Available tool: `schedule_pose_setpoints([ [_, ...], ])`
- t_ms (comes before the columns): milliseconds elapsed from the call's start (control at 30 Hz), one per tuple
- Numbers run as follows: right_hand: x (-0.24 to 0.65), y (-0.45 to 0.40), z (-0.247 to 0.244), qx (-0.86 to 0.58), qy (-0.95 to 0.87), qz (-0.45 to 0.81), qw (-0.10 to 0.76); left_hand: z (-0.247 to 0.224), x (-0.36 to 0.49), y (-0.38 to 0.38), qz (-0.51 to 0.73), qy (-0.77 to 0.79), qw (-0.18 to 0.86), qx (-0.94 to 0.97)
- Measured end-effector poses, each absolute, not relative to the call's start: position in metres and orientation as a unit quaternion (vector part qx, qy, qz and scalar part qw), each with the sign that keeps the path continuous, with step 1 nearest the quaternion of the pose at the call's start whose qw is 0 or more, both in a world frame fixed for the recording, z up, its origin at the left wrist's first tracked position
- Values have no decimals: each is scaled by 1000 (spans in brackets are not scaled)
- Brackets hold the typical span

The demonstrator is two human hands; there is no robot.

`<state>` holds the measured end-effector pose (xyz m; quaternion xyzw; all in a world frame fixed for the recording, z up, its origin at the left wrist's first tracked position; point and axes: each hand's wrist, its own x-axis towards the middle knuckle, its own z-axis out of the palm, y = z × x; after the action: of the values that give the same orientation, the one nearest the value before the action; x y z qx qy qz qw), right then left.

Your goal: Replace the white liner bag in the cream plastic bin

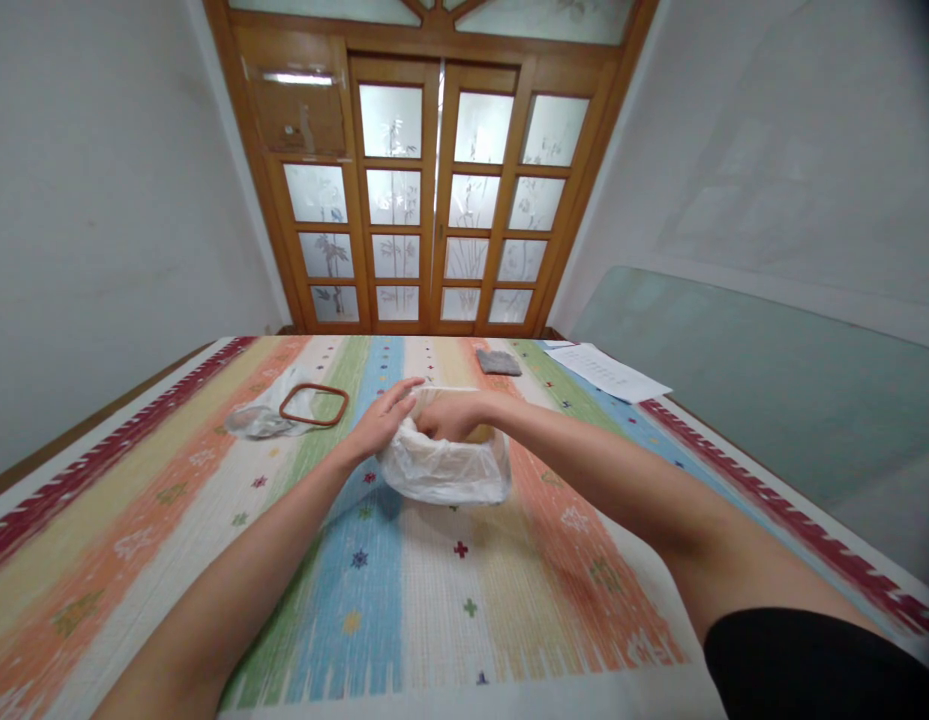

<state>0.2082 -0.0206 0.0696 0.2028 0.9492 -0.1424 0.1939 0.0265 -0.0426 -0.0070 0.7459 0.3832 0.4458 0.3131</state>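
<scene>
A container lined with a white plastic bag (453,472) sits near the middle of the striped tablecloth. My left hand (389,415) rests against its left rim, fingers apart and pointing away from me, with the thumb near the bag's edge. Reaching in from the right, my right hand (449,415) is inside the container, its fingers curled down against the liner at the left inner side; whether they pinch anything is hidden. A brown rounded rectangular ring (314,424) lies on the left, partly over a crumpled clear plastic bag (261,418).
Beyond the container lies a folded grey cloth (498,362). White printed sheets (610,374) are at the table's back right. A pale green panel (764,370) leans along the right wall, and wooden glazed doors (434,190) stand behind the table.
</scene>
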Motion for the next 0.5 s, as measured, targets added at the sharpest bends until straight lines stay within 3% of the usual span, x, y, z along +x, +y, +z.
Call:
schedule_pose_setpoints([
  [133, 220, -27, 91, 227, 950, -145, 160, -11, 30, -41, 455, 415, 354, 704],
  [267, 226, -34, 103, 342, 932, -62, 99, -12, 30, -41, 412, 448, 383, 695],
  [500, 213, -38, 77, 363, 919, -92, 120, -14, 29, -39, 400, 472, 332, 712],
])
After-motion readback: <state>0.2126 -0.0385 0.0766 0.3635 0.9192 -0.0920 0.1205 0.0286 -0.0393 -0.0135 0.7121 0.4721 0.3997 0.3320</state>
